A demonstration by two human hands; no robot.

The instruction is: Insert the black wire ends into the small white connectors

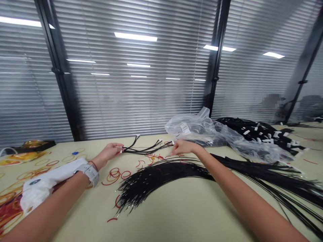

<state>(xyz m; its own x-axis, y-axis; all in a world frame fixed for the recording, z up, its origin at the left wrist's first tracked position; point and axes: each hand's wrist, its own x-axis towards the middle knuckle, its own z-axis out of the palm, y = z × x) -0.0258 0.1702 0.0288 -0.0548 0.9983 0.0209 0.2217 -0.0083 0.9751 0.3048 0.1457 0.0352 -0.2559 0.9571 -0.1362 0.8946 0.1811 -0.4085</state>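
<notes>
Between the fingertips of my left hand (pixel 109 153) is one end of a small bundle of black cables (pixel 141 150), with a bit of white at the pinch. The bundle fans out to the right into branches tipped with white connectors. My right hand (pixel 184 148) is closed at the tip of the farthest branch, and a white connector shows beside its curled fingers. Its fingertips are partly hidden. A thick curved pile of black wires (pixel 164 176) with bare, shiny ends lies on the table in front of both hands. Red rubber bands (pixel 114 173) are scattered around the bundle.
A clear plastic bag (pixel 194 126) lies behind my right hand, beside a heap of black cables with white connectors (pixel 267 134). More black wires (pixel 264 178) stretch right. At left are a white packet (pixel 52 174), yellow rubber bands (pixel 32 173) and a dark tray (pixel 35 146). Blinds stand behind the table.
</notes>
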